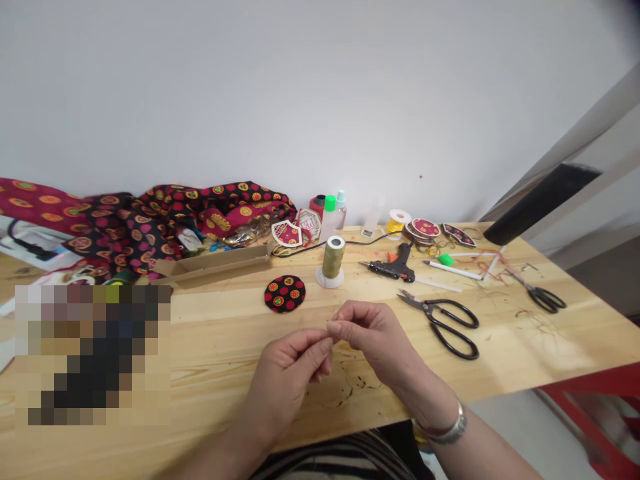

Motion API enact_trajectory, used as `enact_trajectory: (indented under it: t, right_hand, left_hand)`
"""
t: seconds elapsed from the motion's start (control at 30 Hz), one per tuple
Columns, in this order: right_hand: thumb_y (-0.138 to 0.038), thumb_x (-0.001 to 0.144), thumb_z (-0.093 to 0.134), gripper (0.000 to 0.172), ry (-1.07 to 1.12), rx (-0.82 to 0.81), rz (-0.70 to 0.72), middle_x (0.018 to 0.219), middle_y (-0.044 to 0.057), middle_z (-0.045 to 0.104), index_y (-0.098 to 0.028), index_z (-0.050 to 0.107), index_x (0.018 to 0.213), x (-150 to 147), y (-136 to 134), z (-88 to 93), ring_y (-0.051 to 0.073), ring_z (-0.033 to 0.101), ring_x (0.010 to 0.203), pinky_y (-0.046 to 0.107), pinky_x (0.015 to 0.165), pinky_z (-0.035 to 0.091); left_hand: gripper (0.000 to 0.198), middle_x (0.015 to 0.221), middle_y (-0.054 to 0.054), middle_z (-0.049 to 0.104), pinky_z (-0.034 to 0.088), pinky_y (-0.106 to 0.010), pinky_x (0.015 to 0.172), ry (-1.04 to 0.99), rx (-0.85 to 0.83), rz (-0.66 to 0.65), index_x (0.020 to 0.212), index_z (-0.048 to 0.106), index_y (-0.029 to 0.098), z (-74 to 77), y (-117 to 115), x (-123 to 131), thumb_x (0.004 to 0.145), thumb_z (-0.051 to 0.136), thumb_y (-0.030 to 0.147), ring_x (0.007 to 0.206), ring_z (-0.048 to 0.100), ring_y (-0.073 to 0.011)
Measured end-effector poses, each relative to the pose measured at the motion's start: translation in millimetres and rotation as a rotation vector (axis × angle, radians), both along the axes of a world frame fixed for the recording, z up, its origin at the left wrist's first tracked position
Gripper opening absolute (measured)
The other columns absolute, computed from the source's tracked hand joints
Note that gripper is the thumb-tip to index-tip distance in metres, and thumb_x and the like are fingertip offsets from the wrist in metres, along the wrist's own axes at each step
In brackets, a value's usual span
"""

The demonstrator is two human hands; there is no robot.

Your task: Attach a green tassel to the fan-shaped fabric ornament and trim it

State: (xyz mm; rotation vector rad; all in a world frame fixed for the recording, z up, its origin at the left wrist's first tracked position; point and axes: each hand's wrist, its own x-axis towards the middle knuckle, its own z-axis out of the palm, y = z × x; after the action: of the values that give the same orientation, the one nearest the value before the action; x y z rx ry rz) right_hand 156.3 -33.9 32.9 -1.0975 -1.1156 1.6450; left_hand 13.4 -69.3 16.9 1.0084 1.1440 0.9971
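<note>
My left hand (290,373) and my right hand (373,337) meet over the front of the wooden table (210,380). Thumb and fingers of both are pinched together, fingertips almost touching. Whatever lies between them is too small to make out. Just beyond my fingers stands a spool of olive-green thread (333,260) on a white base. A round black fabric piece (285,294) with red and orange motifs lies flat to its left. Black-handled scissors (429,309) rest to the right of my right hand, blades pointing away to the left.
Behind the spool are a glue gun (399,265), a green-capped bottle (329,217) and a yellow spool (399,225). Patterned fabric (165,207) and a long cardboard box (225,267) lie back left. Smaller scissors (545,300) are far right. Thread scraps lie near my hands.
</note>
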Motion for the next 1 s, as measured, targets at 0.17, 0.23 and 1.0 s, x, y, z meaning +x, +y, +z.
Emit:
enact_trajectory:
  t: [0.17, 0.23, 1.0]
  right_hand:
    - [-0.023, 0.065, 0.072, 0.018, 0.024, 0.015, 0.016, 0.052, -0.005, 0.052, -0.014, 0.059, 0.056, 1, -1, -1.3, 0.007, 0.041, 0.049, 0.023, 0.052, 0.033]
    - [-0.024, 0.066, 0.072, 0.019, 0.028, 0.030, 0.024, 0.051, -0.006, 0.051, -0.015, 0.059, 0.056, 1, -1, -1.4, 0.007, 0.042, 0.049, 0.023, 0.052, 0.034]
    - [-0.025, 0.083, 0.057, 0.019, 0.163, 0.113, 0.282, 0.071, -0.001, 0.064, -0.019, 0.071, 0.095, -14, -6, -9.4, 0.009, 0.054, 0.065, 0.023, 0.066, 0.043]
  left_hand:
    - [0.025, 0.052, 0.004, 0.053, 0.036, -0.020, 0.050, 0.027, 0.026, -0.025, 0.060, 0.065, 0.017, -0.1, -1, 0, 0.080, 0.060, 0.031, 0.051, 0.044, -0.0083]
    - [0.025, 0.053, 0.003, 0.055, 0.038, -0.021, 0.052, 0.058, 0.034, -0.018, 0.060, 0.066, 0.018, -1.1, -2, -1, 0.080, 0.060, 0.032, 0.052, 0.046, -0.0093]
    - [0.007, 0.141, -0.004, 0.038, 0.050, -0.025, 0.070, -0.315, 0.020, 0.280, 0.073, 0.075, 0.018, 1.1, 4, -4, 0.071, 0.070, 0.023, 0.108, 0.050, -0.0229]
